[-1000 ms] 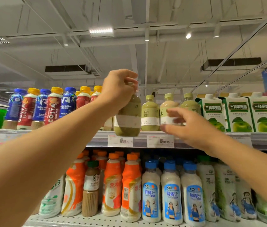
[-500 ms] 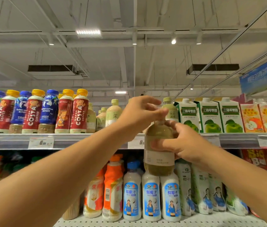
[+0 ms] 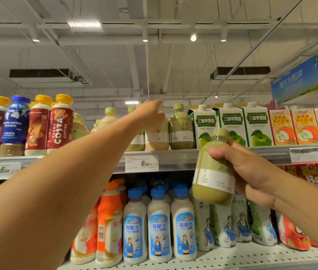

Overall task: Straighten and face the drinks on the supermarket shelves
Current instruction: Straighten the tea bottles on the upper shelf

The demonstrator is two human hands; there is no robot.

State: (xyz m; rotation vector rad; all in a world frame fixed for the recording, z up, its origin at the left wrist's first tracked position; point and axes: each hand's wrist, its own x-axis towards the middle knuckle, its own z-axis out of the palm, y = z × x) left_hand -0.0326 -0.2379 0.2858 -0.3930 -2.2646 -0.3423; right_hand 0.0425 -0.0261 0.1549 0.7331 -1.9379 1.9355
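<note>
My right hand grips a green drink bottle with a white label, held in the air in front of the upper shelf's edge, slightly tilted. My left hand reaches up to the upper shelf and closes around the neck of a beige bottle that stands in the row. Another green bottle stands just right of it. More pale bottles stand behind my left forearm.
Red and blue coffee bottles fill the upper shelf's left; green apple juice cartons and orange cartons fill its right. The lower shelf holds white coconut drink bottles and orange bottles. A price tag hangs on the edge.
The green bottle passed from my left hand to my right and moved right and down off the shelf. My left hand went back up to a beige bottle on the shelf.
</note>
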